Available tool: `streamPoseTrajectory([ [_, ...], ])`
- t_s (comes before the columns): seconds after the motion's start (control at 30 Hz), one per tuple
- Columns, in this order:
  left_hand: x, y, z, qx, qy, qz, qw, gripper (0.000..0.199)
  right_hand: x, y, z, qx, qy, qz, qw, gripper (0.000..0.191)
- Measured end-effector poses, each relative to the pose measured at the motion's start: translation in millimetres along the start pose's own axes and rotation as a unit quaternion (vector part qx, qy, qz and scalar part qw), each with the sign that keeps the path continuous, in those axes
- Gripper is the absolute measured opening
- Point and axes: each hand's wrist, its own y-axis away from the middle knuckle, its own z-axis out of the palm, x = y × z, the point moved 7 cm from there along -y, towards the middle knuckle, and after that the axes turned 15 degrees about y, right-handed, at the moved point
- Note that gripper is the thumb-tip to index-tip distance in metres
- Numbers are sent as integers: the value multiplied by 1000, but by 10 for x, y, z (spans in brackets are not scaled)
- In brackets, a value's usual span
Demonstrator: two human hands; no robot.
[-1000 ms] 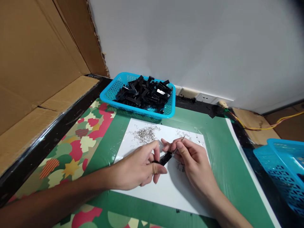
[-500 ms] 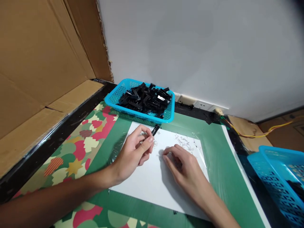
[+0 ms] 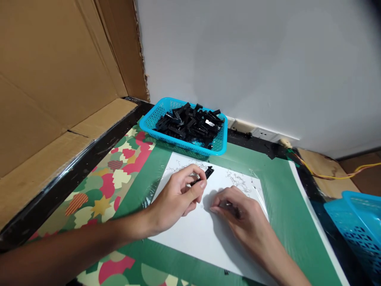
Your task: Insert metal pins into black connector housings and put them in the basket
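My left hand (image 3: 178,194) pinches a slim black plastic piece (image 3: 209,172) between thumb and fingers, above a white sheet of paper (image 3: 190,234). The piece sticks out past the fingertips, pointing away to the right. To its right, my right hand (image 3: 241,212) hovers low over the paper with thumb and forefinger pressed together. Whatever lies between those fingertips is too small or hidden to name. Tiny thin metal bits (image 3: 238,180) lie scattered on the far right of the paper, with more along its far left edge.
A blue plastic basket (image 3: 143,126) heaped with black plastic pieces (image 3: 190,123) stands behind the paper. Another blue basket (image 3: 354,222) is at the right. Cardboard (image 3: 59,71) walls the left side; sockets (image 3: 263,134) and a yellow cable (image 3: 336,177) run along the wall.
The camera view has shifted, so the scene sits further right. My right hand's thumb and forefinger have closed together more. The black piece stays in my left hand.
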Motion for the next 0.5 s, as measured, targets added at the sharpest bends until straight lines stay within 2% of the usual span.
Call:
streamPoseTrajectory([
  [0.13, -44, 28, 25, -24, -67, -44, 996, 29, -120, 97, -262, 102, -30, -86, 991, 13],
  [0.23, -103, 52, 63, -61, -114, -84, 988, 34, -241, 171, -371, 152, -34, -154, 976, 22],
  [0.37, -164, 78, 144, -108, -100, -130, 981, 38, -321, 190, -376, 159, -20, -178, 971, 25],
  [0.5, -127, 64, 175, -134, -147, -106, 974, 39, -360, 182, -364, 155, -14, -188, 970, 23],
])
